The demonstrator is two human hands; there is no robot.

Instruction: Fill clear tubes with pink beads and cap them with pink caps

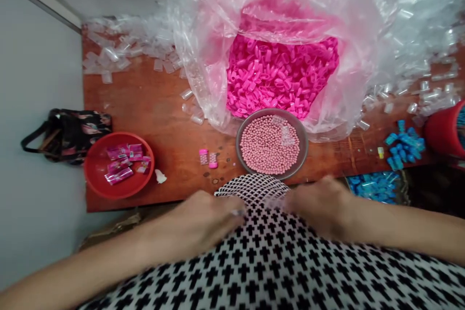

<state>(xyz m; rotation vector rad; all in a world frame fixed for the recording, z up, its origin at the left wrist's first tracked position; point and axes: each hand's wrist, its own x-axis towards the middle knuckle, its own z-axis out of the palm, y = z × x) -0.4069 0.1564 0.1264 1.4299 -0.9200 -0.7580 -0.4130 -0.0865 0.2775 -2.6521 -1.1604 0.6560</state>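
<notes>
My left hand (212, 218) is closed over my lap, in front of the table edge. Something small and pale shows at its fingertips, too blurred to name. Facing it, my right hand (323, 206) is also closed, pinching a clear plastic piece (275, 202) smeared by motion. Just beyond the hands stands a round grey bowl (305, 147) of pink beads (267, 145), with clear plastic pieces (288, 135) lying on top. Left of the bowl, two small bead-filled containers with pink caps (213, 160) rest on the table.
Behind the bowl, a large clear bag (203, 58) holds bright pink caps (269, 77). Clear tubes (112, 53) lie scattered at both sides. A red bowl (90, 181) with pink packets (119, 176) and a dark bag (69, 131) sit left; blue pieces (405, 145) and a red container (441, 131) sit right.
</notes>
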